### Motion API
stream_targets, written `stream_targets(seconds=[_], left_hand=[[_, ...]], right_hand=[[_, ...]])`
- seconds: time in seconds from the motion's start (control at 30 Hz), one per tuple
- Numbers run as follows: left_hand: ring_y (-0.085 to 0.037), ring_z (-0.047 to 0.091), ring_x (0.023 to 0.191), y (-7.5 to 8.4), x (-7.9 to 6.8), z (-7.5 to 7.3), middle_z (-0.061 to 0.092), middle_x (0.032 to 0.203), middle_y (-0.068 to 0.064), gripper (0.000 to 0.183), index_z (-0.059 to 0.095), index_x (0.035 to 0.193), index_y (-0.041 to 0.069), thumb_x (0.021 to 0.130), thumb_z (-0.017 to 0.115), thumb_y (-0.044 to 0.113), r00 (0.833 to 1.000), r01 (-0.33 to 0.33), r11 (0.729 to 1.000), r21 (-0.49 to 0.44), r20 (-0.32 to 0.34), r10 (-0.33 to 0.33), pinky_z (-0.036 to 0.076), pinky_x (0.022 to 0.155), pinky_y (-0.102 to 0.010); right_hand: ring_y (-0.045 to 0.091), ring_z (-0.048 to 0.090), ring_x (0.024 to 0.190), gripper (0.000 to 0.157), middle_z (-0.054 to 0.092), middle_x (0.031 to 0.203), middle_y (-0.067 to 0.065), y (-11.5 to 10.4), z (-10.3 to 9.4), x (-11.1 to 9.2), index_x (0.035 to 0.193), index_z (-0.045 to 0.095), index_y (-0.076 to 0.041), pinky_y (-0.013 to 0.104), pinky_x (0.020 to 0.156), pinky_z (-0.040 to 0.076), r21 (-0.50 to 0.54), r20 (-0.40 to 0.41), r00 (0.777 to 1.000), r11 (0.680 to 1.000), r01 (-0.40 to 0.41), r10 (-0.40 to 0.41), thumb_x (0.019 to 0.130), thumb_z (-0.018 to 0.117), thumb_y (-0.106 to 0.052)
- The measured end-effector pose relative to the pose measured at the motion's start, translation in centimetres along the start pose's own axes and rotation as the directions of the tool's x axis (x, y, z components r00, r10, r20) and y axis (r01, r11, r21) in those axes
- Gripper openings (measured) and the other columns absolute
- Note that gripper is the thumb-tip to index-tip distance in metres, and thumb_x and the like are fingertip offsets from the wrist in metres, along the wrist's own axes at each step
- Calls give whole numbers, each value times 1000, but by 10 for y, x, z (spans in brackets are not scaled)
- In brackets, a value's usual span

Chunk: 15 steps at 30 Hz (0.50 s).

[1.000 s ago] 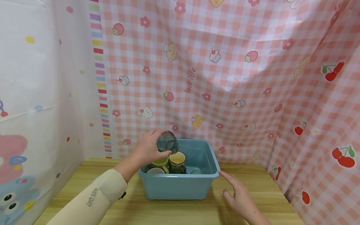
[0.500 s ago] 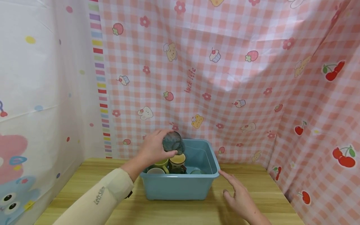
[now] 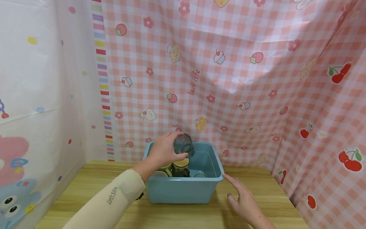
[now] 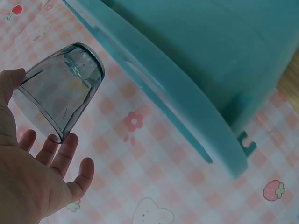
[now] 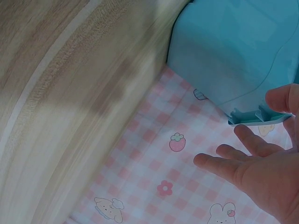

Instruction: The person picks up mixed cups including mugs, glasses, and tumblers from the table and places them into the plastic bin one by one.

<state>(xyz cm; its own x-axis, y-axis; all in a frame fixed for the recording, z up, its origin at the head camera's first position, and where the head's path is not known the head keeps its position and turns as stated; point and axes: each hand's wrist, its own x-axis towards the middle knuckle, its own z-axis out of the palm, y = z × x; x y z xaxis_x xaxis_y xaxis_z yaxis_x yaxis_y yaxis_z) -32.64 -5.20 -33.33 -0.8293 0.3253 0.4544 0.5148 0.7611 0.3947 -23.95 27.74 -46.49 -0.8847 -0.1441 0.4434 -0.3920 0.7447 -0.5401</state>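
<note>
My left hand pinches a tinted clear glass between thumb and fingers, above the blue plastic bin. In the left wrist view the glass is tilted, its faceted side showing, with nothing visible inside. Below it, in the bin's left half, stand a green mug, a mug with a yellow inside and a pale cup partly behind the rim. My right hand has its fingers extended, fingertips right at the bin's right front corner.
A small rounded, clear-looking thing lies on the bin's floor to the right. The bin stands on a wood-grain table. Pink checked cloth hangs behind and to the right, white printed cloth to the left.
My left hand has moved steadily to the right with the glass, from over the left mugs toward the bin's middle. The right hand has stayed at the corner.
</note>
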Motion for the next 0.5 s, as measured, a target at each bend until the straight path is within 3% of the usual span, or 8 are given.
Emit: stream_targets(seconds=[0.1, 0.17, 0.27, 0.37, 0.5], left_hand=[[-34, 64, 133, 4, 2, 3, 63, 150, -9, 75, 59, 149, 17, 85, 89, 45, 1000, -9, 1000, -5, 3, 9, 54, 110, -56], [-34, 62, 135, 5, 2, 4, 63, 151, -8, 75, 60, 148, 17, 85, 89, 45, 1000, -10, 1000, -8, 10, 11, 53, 111, -57], [-35, 61, 138, 7, 3, 6, 62, 152, -8, 74, 59, 149, 17, 86, 89, 46, 1000, -9, 1000, -8, 22, 9, 51, 113, -58], [-35, 61, 137, 7, 3, 9, 61, 153, -8, 74, 60, 148, 18, 86, 88, 46, 1000, -5, 1000, -8, 30, 6, 53, 112, -57], [-34, 62, 134, 8, 5, 14, 61, 152, -7, 73, 59, 148, 19, 87, 88, 47, 999, -6, 1000, 5, 42, 6, 54, 110, -56]], right_hand=[[56, 49, 145, 78, 58, 157, 19, 1, 0, -1, 156, 55, -32, 66, 103, 55, -3, -1, 1000, 1000, -1, 1, 91, 70, 8], [56, 48, 146, 78, 58, 157, 20, 1, 0, -1, 157, 54, -33, 58, 96, 60, 5, 6, 1000, 1000, -9, 9, 91, 70, 8], [57, 43, 149, 79, 55, 159, 21, 1, 0, 0, 157, 53, -35, 35, 71, 60, 41, 29, 999, 999, -35, 33, 92, 69, 8], [58, 39, 151, 79, 53, 161, 22, 0, -1, 1, 157, 53, -35, 26, 55, 50, 68, 48, 998, 996, -52, 49, 93, 67, 8], [57, 44, 148, 79, 55, 159, 21, 0, -1, 1, 157, 53, -33, 35, 76, 57, 28, 33, 999, 999, -29, 28, 92, 68, 9]])
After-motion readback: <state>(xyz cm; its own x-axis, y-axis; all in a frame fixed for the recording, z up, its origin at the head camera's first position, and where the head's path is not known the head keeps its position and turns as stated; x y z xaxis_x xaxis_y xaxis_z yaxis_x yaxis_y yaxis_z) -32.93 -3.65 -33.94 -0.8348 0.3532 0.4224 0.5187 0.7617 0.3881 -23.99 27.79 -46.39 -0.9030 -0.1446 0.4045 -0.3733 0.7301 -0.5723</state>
